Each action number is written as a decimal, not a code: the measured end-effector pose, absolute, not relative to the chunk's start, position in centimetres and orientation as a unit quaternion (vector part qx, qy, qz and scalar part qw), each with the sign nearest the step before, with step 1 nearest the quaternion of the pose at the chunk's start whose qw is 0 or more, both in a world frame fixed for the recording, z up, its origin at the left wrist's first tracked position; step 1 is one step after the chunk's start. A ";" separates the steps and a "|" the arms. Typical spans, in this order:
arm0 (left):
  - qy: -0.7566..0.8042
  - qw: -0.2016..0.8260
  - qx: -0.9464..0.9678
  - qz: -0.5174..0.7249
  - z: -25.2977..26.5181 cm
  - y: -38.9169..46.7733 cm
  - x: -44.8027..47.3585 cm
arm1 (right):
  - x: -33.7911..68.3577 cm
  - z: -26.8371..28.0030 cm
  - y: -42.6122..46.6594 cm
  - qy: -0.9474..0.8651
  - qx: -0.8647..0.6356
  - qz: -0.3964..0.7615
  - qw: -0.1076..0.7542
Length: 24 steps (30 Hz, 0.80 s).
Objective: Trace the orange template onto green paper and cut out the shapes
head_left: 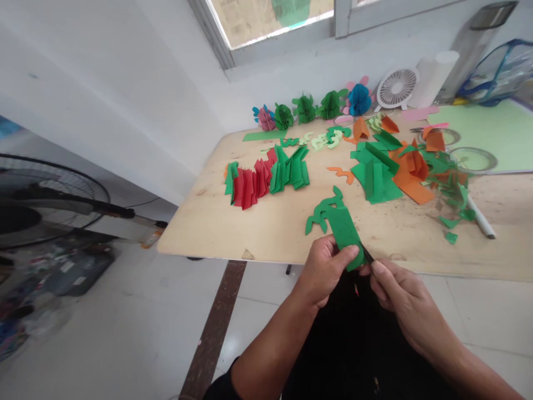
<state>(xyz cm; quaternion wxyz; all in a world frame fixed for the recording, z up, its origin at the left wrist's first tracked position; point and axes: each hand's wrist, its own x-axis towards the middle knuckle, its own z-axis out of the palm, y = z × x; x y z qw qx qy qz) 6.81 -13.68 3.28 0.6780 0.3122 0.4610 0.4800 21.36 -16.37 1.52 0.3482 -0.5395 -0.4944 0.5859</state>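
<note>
My left hand (327,266) pinches a folded piece of green paper (343,226) over the table's front edge, thumb on top. In my right hand (400,286) is a dark, slim tool that looks like scissors (368,255), its blades against the paper's right edge. Fingers cover the handles. Just beyond the held paper lie curvy green paper cut-outs (318,214). An orange cut-out (341,174) rests farther back. To the right are folded green sheets (375,172) and orange paper pieces (412,175).
Red folded papers (250,183) and green folded papers (289,169) stand at left on the wooden table (208,233). Paper figures (306,108) line the wall beside a small white fan (397,89). Green scraps (452,191), tape rolls (474,159) and a white marker (481,216) lie right.
</note>
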 end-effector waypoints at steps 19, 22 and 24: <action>0.468 0.670 0.334 0.470 3.5 -13.6 6.3 | 21.4 1.2 -16.6 -0.483 -0.544 0.593 0.345; 0.465 0.673 0.335 0.467 3.4 -13.6 6.4 | 21.4 1.3 -16.6 -0.479 -0.542 0.596 0.348; 0.462 0.676 0.332 0.469 3.4 -13.5 6.4 | 21.4 1.3 -16.6 -0.479 -0.541 0.597 0.349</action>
